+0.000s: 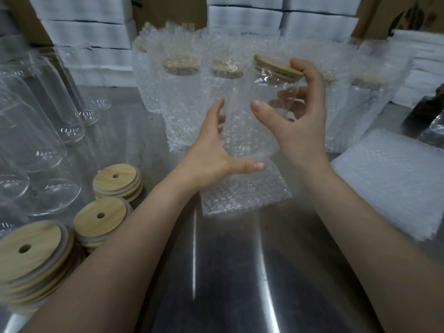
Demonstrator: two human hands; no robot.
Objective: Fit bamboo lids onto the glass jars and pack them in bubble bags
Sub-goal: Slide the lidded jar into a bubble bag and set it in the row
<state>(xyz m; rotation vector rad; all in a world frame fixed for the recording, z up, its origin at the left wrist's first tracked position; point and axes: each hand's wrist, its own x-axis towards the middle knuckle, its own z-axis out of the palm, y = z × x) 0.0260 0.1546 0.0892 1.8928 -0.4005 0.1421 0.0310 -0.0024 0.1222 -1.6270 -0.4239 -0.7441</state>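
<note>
Above the middle of the steel table, the right hand is gripping a glass jar round its upper body, thumb near and fingers far. The bamboo lid is sitting on the jar's mouth, tilted with it. The left hand is spreading wide with straight fingers beside the bubble bag below the jar; whether it is pinching the film cannot be told. Stacked lids and bare jars are lying at left, and bagged jars are standing far behind.

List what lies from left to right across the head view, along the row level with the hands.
Empty glass jars → left hand → right hand, gripping the lidded jar → pile of flat bubble bags. Lid stacks and bagged jars overlap these; left out.
</note>
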